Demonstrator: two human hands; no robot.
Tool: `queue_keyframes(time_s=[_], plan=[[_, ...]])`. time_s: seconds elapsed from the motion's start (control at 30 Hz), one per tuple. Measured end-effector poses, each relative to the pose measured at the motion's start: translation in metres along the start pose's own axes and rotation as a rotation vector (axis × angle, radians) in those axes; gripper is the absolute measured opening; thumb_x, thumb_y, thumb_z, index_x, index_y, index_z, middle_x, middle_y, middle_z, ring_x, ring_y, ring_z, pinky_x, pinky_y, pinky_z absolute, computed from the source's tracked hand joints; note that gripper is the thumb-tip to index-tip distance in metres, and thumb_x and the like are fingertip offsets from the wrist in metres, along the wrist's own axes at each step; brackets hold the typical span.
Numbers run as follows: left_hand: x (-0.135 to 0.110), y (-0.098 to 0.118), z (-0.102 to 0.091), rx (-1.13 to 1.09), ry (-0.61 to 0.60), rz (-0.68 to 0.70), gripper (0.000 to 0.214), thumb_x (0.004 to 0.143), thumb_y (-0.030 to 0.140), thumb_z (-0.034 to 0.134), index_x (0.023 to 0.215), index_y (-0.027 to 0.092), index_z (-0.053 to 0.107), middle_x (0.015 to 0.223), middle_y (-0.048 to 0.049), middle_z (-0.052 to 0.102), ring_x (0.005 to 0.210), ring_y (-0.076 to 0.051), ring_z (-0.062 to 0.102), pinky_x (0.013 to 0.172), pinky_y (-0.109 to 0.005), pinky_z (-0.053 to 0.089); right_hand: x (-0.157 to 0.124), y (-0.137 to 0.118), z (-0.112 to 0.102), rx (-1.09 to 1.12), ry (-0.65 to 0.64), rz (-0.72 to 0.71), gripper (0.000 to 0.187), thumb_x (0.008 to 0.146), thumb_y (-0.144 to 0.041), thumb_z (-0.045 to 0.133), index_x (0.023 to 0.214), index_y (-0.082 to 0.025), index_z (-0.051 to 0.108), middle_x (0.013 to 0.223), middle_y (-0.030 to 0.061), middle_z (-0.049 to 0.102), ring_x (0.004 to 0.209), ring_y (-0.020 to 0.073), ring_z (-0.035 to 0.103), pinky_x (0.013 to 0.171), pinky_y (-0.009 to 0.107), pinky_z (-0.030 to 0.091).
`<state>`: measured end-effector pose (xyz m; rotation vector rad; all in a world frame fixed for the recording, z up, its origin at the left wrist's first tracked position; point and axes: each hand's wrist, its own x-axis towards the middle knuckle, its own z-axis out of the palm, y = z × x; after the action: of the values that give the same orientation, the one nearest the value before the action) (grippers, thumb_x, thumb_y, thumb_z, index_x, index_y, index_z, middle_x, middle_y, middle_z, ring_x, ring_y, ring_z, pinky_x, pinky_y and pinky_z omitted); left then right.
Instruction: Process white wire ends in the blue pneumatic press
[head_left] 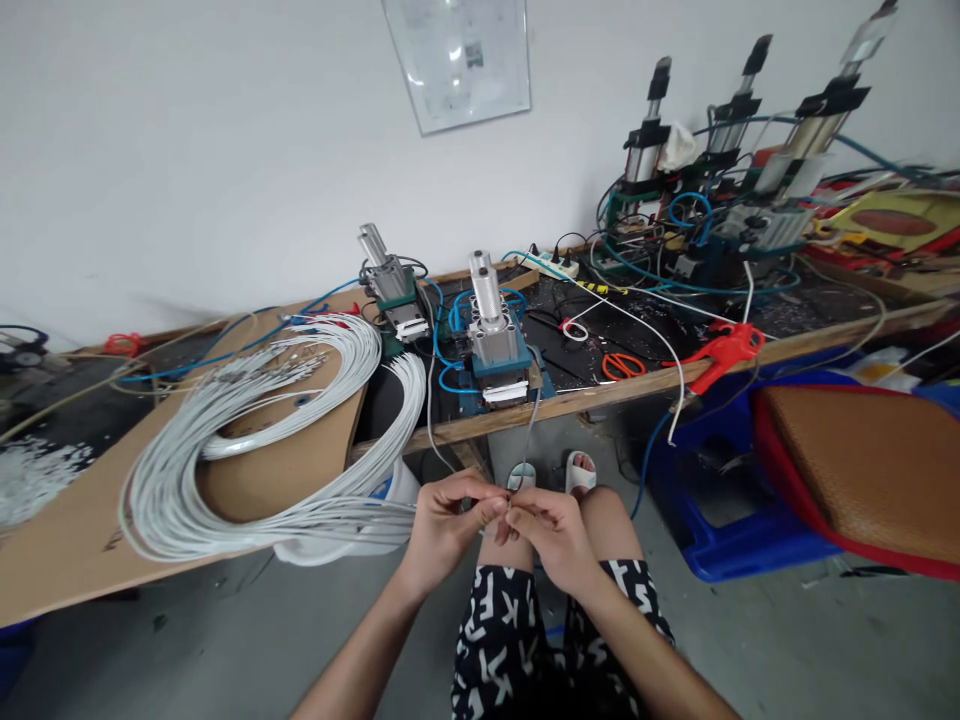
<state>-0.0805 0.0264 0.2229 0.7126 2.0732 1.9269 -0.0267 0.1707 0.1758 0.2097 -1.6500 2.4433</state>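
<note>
A: What is the room like?
B: A long wooden bench (675,385) stands by a white wall (187,150), with small machines (495,345) on it.
A: And the hands?
B: In front of the bench, the left hand (446,525) and right hand (551,535) pinch one thin white wire (525,440), fingers closed. The wire coil (247,440) lies left.

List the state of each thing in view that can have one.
left hand: pinched shut on the white wire ends
right hand: fingertips pinched shut on a thin wire
white wire bundle: coiled on cardboard, ends drawn to the hands
orange scissors: lying flat on the bench
red clamp: lying at the bench edge
</note>
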Motion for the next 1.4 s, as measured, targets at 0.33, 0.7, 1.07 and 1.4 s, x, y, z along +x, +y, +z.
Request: queue_keyframes(time_s=[0.33, 0.7, 1.07, 1.4], plan=[[0.003, -0.007, 0.001, -0.045, 0.009, 0.027, 0.007, 0.082, 0.026, 0.078, 0.083, 0.02, 0.082, 0.064, -0.0015, 0.065, 0.053, -0.012, 0.061, 0.054, -0.024, 0.05, 0.003, 0.005, -0.002, 0.05, -0.003, 0.027, 0.03, 0.086, -0.046, 0.07, 0.074, -0.019, 0.072, 0.063, 0.0021, 0.071, 0.059, 0.0154, 0.065, 0.058, 0.026, 0.049], [0.0, -0.008, 0.0, -0.014, -0.01, 0.052, 0.01, 0.085, 0.026, 0.076, 0.087, 0.019, 0.081, 0.064, -0.0029, 0.068, 0.056, -0.013, 0.062, 0.055, -0.025, 0.05, 0.003, 0.007, -0.002, 0.11, 0.008, 0.057, 0.033, 0.084, -0.049, 0.071, 0.07, -0.019, 0.069, 0.062, 0.002, 0.07, 0.057, 0.0152, 0.063, 0.057, 0.026, 0.048], [0.002, -0.015, 0.001, 0.111, 0.094, 0.08, 0.016, 0.085, 0.032, 0.075, 0.091, 0.018, 0.08, 0.072, -0.003, 0.07, 0.065, -0.013, 0.062, 0.062, -0.022, 0.047, 0.005, 0.008, -0.003, 0.173, 0.049, 0.074, 0.03, 0.082, -0.046, 0.074, 0.071, -0.019, 0.072, 0.061, 0.0016, 0.069, 0.055, 0.0134, 0.06, 0.056, 0.025, 0.045], [-0.016, -0.04, 0.013, 0.57, -0.07, 0.055, 0.031, 0.099, 0.036, 0.052, 0.095, 0.016, 0.075, 0.085, -0.0061, 0.075, 0.076, -0.017, 0.067, 0.072, -0.023, 0.048, 0.024, 0.022, -0.013, 0.183, 0.335, 0.132, 0.032, 0.078, -0.049, 0.075, 0.08, -0.017, 0.074, 0.065, 0.002, 0.069, 0.055, 0.0112, 0.055, 0.059, 0.024, 0.046]])
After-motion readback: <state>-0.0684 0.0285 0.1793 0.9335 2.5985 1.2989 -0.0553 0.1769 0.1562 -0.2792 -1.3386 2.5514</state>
